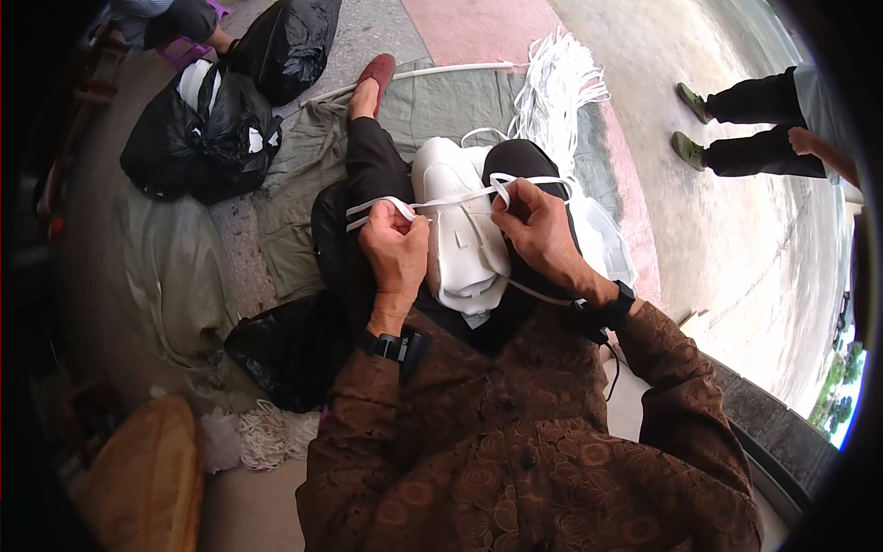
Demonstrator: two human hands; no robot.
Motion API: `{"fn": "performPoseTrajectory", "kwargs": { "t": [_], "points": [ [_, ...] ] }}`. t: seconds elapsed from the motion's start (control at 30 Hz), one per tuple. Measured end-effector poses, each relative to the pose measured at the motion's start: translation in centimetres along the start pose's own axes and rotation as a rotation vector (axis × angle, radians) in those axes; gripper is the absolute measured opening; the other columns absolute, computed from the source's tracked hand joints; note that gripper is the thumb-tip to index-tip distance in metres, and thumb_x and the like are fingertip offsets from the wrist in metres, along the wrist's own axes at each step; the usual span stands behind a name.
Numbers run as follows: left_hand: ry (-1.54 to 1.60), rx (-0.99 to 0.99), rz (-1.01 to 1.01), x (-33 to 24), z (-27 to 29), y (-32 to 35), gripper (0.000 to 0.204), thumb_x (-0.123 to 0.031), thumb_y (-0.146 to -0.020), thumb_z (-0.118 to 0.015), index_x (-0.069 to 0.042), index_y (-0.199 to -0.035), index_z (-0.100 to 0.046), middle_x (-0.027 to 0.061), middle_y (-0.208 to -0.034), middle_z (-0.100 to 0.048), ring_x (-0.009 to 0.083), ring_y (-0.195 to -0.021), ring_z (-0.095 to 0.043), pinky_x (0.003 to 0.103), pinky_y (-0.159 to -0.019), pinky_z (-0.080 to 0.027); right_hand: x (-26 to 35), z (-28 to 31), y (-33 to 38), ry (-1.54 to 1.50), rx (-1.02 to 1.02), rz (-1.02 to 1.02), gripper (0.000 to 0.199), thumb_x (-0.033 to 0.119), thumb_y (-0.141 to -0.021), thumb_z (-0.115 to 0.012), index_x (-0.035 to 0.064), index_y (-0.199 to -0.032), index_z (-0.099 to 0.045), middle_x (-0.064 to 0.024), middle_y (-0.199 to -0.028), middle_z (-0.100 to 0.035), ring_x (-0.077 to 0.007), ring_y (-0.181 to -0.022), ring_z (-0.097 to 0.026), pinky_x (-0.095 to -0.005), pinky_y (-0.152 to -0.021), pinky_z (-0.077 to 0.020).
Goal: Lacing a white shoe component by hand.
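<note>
A white moulded plastic piece (457, 230) rests on my lap between my black-trousered legs. A flat white strap (455, 197) runs across it from one hand to the other. My left hand (395, 250) is closed on the strap's left end, where it folds into a loop. My right hand (538, 228) pinches the strap's right end, which curls over my fingers. Both hands sit right over the plastic piece. A second white plastic piece (607, 241) lies beside my right leg.
A bundle of white straps (556, 87) lies ahead on a grey-green cloth (441, 101). Black bags (216, 129) stand at the left, another (285, 345) by my left hip. A coil of white cord (267, 432) is near. Another person's legs (754, 129) stand at right.
</note>
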State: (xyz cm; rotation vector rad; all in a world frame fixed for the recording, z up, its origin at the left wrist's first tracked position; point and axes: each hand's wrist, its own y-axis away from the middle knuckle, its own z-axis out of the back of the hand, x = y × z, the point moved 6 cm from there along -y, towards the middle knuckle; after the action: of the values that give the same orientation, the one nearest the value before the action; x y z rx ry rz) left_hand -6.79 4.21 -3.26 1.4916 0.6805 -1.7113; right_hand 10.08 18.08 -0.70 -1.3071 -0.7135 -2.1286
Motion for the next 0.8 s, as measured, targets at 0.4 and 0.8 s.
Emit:
{"fn": "performPoseTrajectory", "kwargs": {
  "t": [0.4,0.8],
  "points": [
    [0.096,-0.027,0.059,0.0,-0.1,0.0,0.025,0.007,-0.073,-0.065,0.000,-0.082,-0.043,0.0072,-0.064,-0.058,0.0117,-0.048,-0.058,0.028,-0.041,-0.049,0.0,-0.1,-0.5,-0.016,-0.026,0.026,0.013,0.000,-0.085,-0.068,0.0011,-0.096,-0.060,0.0013,-0.077,-0.059,-0.0041,-0.069,-0.052,-0.0217,-0.062,-0.0442],
    [-0.331,0.037,-0.333,-1.6,-2.4,0.2,0.031,0.007,-0.070,-0.064,-0.001,-0.092,-0.044,0.0081,-0.062,-0.050,0.0215,-0.055,-0.056,0.037,-0.055,-0.046,0.0,-1.3,-1.9,0.058,-0.041,0.098,0.020,-0.004,-0.080,-0.065,-0.0001,-0.099,-0.060,-0.0045,-0.075,-0.061,-0.0088,-0.067,-0.056,-0.0253,-0.063,-0.0476]
  ]
}}
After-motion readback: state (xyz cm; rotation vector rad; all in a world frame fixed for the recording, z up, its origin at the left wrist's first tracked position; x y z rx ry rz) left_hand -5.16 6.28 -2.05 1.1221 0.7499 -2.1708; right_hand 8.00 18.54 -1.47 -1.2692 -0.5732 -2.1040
